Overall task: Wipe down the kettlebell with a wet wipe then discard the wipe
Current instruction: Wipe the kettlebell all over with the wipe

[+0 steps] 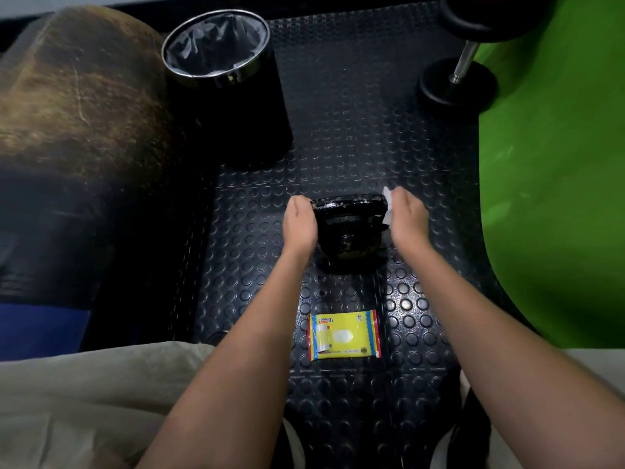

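Right hand (407,218) curled around a crumpled white wet wipe (388,205), pressing it against the right end of the handle of a black, scuffed iron kettlebell (348,228), with white corners of the wipe sticking out above and below the fingers. Left hand (301,223) cupped around the left end of the same handle, fingers hidden behind it, thumb lying along the near side. Kettlebell upright on the black rubber floor mat with raised round studs (355,130), between the two hands, roughly in the middle of the scene. Nearer, just between the forearms, a flat yellow wipes packet with red and blue edging (345,335) lying on the mat, well apart from the kettlebell. Farther and to the left, a round black waste bin with a chrome rim and grey plastic liner (216,45), standing open on the mat. At far right, a black dumbbell with a steel bar (460,79) leaning beside a bright green padded surface (554,198). At left, a worn brown and black cushioned bench (77,113). Pale beige trousers (84,401) at the near edge
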A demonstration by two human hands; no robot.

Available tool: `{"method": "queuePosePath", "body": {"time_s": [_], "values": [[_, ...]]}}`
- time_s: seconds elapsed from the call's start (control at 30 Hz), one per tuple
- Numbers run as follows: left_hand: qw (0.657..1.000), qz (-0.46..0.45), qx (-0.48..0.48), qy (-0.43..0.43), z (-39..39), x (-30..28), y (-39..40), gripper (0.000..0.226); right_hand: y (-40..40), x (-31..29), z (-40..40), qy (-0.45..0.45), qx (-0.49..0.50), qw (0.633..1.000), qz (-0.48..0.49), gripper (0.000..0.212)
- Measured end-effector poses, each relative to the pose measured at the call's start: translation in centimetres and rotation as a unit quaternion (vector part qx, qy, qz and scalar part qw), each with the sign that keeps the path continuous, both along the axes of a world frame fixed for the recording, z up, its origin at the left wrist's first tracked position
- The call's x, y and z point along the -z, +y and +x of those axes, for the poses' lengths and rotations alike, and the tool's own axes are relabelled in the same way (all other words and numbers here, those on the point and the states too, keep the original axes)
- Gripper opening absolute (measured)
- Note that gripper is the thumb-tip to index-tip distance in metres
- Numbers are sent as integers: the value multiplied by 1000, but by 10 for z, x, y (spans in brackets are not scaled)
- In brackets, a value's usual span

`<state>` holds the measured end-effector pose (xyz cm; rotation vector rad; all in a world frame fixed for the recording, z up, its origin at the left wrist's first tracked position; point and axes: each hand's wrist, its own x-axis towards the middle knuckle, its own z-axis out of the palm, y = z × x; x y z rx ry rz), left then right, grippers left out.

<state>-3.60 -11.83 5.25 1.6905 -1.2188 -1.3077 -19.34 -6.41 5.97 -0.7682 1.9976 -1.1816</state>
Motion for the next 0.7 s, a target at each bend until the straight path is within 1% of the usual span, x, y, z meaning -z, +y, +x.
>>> {"method": "queuePosePath", "body": {"time_s": [0.1, 0.17, 0.23, 0.3, 0.33, 0.43, 0.5, 0.53, 0.63, 0.7], "values": [[1000, 2, -8, 3, 1, 2, -2, 23, -14, -15, -9, -2, -49, 996, 76, 33], [1000, 6, -15, 5, 2, 3, -3, 22, -25, -26, -12, 52, -106, 985, 128, 38], [1000, 5, -15, 3, 3, 3, -5, 22, -34, -36, -7, 168, -179, 955, 164, 42], [1000, 1, -16, 4, 3, 5, -5, 24, -38, -45, 9, 293, -245, 908, 176, 48], [1000, 0, -18, 5, 2, 6, -4, 24, -40, -47, 18, 337, -260, 888, 175, 49], [1000, -2, -25, 8, 2, 8, -3, 25, -41, -51, 38, 441, -282, 839, 150, 47], [1000, 1, -27, 10, 2, 7, -4, 26, -37, -46, 47, 498, -291, 809, 115, 43], [1000, 3, -29, 11, 2, 8, -5, 25, -35, -41, 51, 523, -283, 799, 91, 43], [999, 8, -30, 12, 2, 7, -5, 26, -26, -25, 57, 520, -222, 825, 4, 50], [1000, 9, -25, 6, 3, 6, -5, 26, -21, -14, 55, 518, -213, 827, -52, 49]]}}
